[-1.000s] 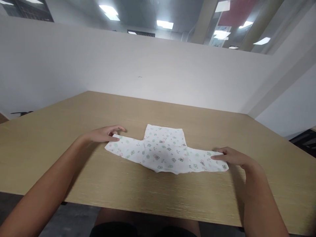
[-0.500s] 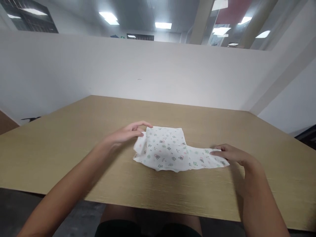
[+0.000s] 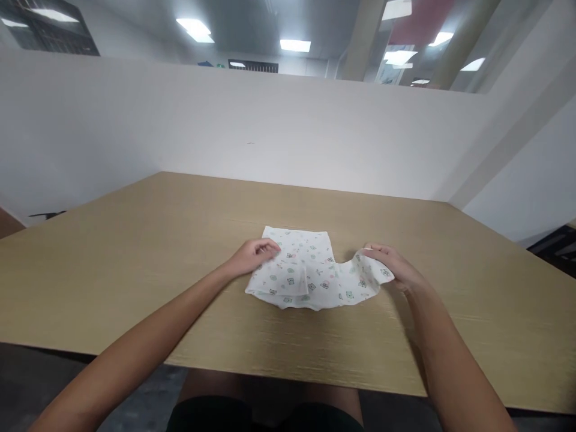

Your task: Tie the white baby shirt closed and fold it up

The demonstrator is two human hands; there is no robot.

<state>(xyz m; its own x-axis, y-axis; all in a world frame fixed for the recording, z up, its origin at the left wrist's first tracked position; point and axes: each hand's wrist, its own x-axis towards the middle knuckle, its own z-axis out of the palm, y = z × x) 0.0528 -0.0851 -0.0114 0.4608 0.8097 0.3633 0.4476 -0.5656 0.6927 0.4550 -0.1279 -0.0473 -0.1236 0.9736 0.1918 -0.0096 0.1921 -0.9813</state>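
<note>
A small white baby shirt (image 3: 297,273) printed with little bears and green and pink motifs lies on the table in front of me. Its left sleeve is folded flat across the body, the cuff end lying near the middle. My left hand (image 3: 252,257) rests on the shirt's left edge, fingers loosely curled and nothing visible gripped in them. At the other side, my right hand (image 3: 390,264) pinches the end of the right sleeve. That sleeve is lifted and bent, its tip hanging below my fingers.
The wooden table (image 3: 202,204) reaches to a white partition wall (image 3: 292,132) at the back. A dark object (image 3: 555,249) stands beyond the right edge. My legs are below the table's front edge.
The left sleeve has been folded inward over the body and let go. My right hand has moved left, raising the right sleeve, which lay stretched out before.
</note>
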